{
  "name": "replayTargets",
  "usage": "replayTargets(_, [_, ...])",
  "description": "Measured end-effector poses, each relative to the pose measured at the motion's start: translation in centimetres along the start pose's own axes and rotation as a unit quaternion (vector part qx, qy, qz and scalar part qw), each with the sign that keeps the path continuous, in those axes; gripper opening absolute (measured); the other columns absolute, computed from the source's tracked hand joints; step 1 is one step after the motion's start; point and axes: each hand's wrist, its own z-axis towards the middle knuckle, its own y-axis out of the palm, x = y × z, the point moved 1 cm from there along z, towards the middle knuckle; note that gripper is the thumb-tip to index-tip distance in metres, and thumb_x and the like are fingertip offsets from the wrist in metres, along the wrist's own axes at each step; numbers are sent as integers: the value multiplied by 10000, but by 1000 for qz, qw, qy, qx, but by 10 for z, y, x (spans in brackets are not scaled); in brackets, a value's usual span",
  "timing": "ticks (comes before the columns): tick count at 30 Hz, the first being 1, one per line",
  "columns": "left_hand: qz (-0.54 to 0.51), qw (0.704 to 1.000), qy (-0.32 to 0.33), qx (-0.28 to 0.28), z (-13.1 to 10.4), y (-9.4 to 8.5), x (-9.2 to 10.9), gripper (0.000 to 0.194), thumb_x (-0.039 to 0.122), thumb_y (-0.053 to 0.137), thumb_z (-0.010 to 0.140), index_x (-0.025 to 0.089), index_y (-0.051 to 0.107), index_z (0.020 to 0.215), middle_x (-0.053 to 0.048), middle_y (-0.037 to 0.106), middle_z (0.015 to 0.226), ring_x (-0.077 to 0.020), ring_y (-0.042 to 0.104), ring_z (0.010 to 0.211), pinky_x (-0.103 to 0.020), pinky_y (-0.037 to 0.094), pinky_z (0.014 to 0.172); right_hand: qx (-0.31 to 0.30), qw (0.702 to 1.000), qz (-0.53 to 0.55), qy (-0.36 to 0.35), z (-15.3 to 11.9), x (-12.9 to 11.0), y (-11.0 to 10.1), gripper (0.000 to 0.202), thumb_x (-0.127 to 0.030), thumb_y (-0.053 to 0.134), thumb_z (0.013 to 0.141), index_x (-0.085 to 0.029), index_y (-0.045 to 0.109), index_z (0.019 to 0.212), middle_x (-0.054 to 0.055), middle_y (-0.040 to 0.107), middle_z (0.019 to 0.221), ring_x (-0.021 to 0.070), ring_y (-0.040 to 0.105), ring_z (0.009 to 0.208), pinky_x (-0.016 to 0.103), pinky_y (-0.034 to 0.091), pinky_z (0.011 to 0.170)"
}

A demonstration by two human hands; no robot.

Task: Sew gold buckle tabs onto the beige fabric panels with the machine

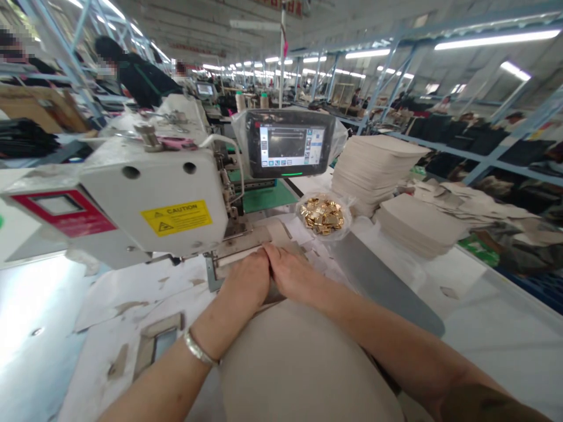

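Your 2 hands meet in the middle, left hand (pixel 250 276) touching right hand (pixel 290 272), fingers bent downward; I cannot tell whether they grip the beige sheet (pixel 303 363), which lies just below them, between your forearms. At left, a person (pixel 147 79) leans behind the white machine (pixel 180 184). Scraps (pixel 118 360) litter the paper (pixel 99 306). Beyond your hands stands a screen (pixel 288 146); rightward, a bowl (pixel 329 235) of gold pieces (pixel 323 214), then 2 stacks (pixel 373 170) on the white table (pixel 505 319), under ceiling lights (pixel 497 40).
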Motion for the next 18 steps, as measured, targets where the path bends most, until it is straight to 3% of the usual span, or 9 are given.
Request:
replayTargets(2, [-18,1000,16,-7,6,2,-5,260,115,394,897,129,528,1120,-121,695,1058,-173,683,971,-268,519,830,-5,1000,-8,-4,-2,-1,-4,429,-108,396,873,-123,446,1299,171,660,1080,263,622,956,359,450,804])
replayTargets(4, [-18,1000,13,-3,5,2,-8,281,114,426,887,121,520,1152,-123,681,1108,-154,664,995,-250,510,850,-7,1000,-2,3,-1,4,-7,357,-158,405,887,-133,514,1226,136,677,977,250,626,872,344,438,759])
replayTargets(7, [17,999,-14,28,-10,-1,-5,342,75,352,898,72,535,1186,-206,634,1193,-257,595,1146,-421,472,961,-9,999,48,3,7,19,-6,194,-303,489,897,-176,625,954,50,643,780,193,585,727,293,389,673])
replayTargets(10, [108,992,2,69,-28,-2,-2,445,66,304,907,42,516,1298,-246,568,1317,-349,468,1302,-576,344,1074,-37,987,157,-2,20,41,-2,304,-437,523,884,-177,595,744,-18,512,633,123,479,620,244,322,591])
replayTargets(14, [140,989,27,40,-36,10,-14,520,210,413,943,81,399,1447,-170,448,1491,-329,428,1363,-514,332,1135,-168,930,318,79,41,64,-4,407,-565,633,771,-169,548,729,-70,381,558,72,350,522,200,250,501])
replayTargets(18, [92,995,26,40,-30,24,-31,588,366,420,967,84,344,1477,-138,324,1560,-295,311,1442,-489,301,1175,-256,879,356,186,61,70,-14,500,-587,768,624,-188,488,733,-121,269,465,41,222,428,184,114,437])
